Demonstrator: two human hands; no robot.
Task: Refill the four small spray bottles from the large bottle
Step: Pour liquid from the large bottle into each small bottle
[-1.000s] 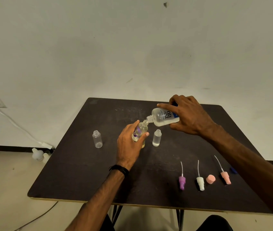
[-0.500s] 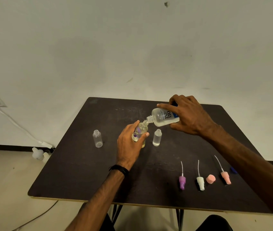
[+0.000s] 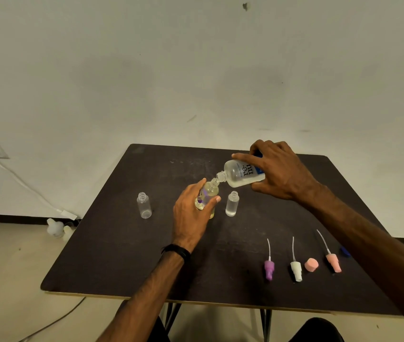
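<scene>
The one label you can read is on the large bottle [image 3: 241, 174] in your right hand [image 3: 281, 172]: dark letters "re·nu", turned sideways as the bottle tips. A line of smaller print beside it is too small to read.

bare room, prob. test setup | plain wall [image 3: 196, 70] | dark table [image 3: 121, 255] | floor cable [image 3: 55, 322]

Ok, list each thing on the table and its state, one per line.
Large bottle: tipped, spout at held bottle, right hand.
Held small bottle: uncapped, left hand.
Two small bottles: upright, uncapped.
Spray tops: lying loose.
</scene>
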